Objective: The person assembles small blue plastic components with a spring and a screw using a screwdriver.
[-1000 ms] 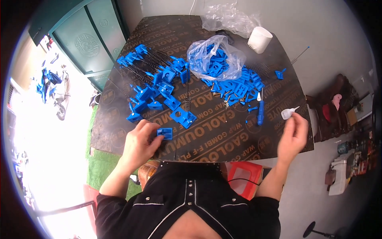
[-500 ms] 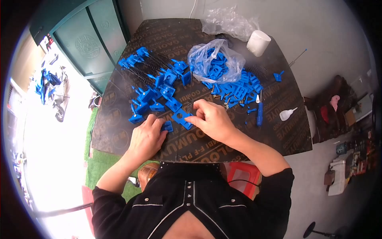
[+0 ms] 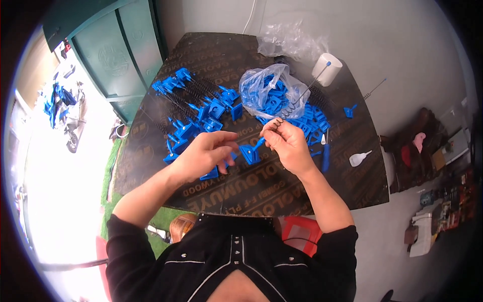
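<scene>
Fingers of the right hand [image 3: 288,146] pinch a blue plastic bracket [image 3: 249,154] topped by a black wire spring [image 3: 291,106], held over the near half of the dark printed tabletop [image 3: 347,189]. The left hand [image 3: 204,155] has its fingers loosely spread beside it; whether they touch anything cannot be told. Swung outward, the spring's long tip could snag the clear plastic bag [image 3: 248,83]. Open room lies toward the tabletop's near right corner.

A fisheye camera on the person's head, the left one of two, looks steeply down and forward from above the near edge of the surface [image 3: 266,195], close yet wide enough to frame its corners, the wearer's shirt [image 3: 201,276] lowest.
</scene>
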### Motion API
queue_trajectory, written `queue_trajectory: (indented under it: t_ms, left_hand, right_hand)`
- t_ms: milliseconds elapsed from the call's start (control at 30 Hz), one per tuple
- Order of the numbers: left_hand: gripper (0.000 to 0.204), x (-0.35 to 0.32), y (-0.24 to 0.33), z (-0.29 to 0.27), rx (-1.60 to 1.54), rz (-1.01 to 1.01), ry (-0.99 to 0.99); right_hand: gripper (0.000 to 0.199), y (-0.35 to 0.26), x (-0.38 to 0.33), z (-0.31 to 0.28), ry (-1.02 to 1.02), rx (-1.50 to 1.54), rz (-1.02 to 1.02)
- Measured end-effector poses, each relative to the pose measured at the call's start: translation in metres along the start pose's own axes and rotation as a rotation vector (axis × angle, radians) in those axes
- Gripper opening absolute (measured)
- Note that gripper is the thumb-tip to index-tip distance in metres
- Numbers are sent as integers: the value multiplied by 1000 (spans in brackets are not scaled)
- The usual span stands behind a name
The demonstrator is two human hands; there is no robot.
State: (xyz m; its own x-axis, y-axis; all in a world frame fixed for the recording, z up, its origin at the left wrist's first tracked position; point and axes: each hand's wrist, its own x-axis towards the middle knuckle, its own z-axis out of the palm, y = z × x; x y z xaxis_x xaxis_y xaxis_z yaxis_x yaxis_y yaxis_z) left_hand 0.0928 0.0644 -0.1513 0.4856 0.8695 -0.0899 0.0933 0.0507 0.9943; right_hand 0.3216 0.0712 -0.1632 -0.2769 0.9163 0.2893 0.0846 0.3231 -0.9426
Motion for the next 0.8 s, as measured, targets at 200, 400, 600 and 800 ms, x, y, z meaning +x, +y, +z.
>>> queue_trajectory:
  t_ms: [200,400,600,800]
  left_hand:
    - [42,23,-1,1,-407,-174,-339]
    - [33,22,-9,12,-462,-140,-282]
    - [31,18,-17,16,-501,-135,-209]
    - [30,15,-20,17,-557,-146,-186]
  right_hand:
    - [10,5,-1,-14,-38,192,19]
    - [12,13,-1,-17,-49,319,38]
    - [13,17,-1,-14,-40,381,93]
    - [14,19,-3,-10,-11,389,104]
